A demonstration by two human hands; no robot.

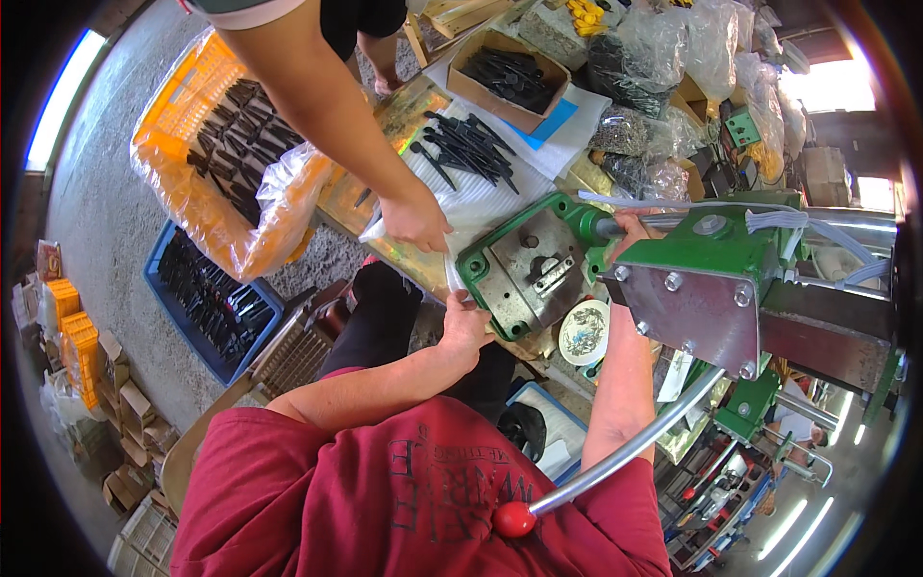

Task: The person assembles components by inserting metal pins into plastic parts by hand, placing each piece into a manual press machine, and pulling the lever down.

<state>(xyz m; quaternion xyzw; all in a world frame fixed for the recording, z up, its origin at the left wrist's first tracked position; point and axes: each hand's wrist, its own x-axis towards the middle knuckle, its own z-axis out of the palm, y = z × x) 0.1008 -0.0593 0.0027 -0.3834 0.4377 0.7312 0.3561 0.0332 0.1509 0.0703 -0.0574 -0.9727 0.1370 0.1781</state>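
Observation:
My left hand (465, 329) is at the near left corner of the green press base (531, 264), its fingertips pinched on the edge of a white foam sheet (481, 206). Another person's hand (416, 219) reaches in from the upper left and touches the same sheet just beyond mine. Black slender tool-like pieces (471, 146) lie in a pile on the sheet. My right hand (630, 234) is beside the press column, partly hidden by the green press head (697, 260), so its grip does not show. A metal block with a small slotted fixture sits on the base.
The press's curved lever with a red knob (513, 519) crosses in front of my right arm. A white bowl (584, 333) of small parts stands beside the base. A cardboard box (510, 77), an orange crate (197, 87) and a blue crate (216, 308) hold more black pieces.

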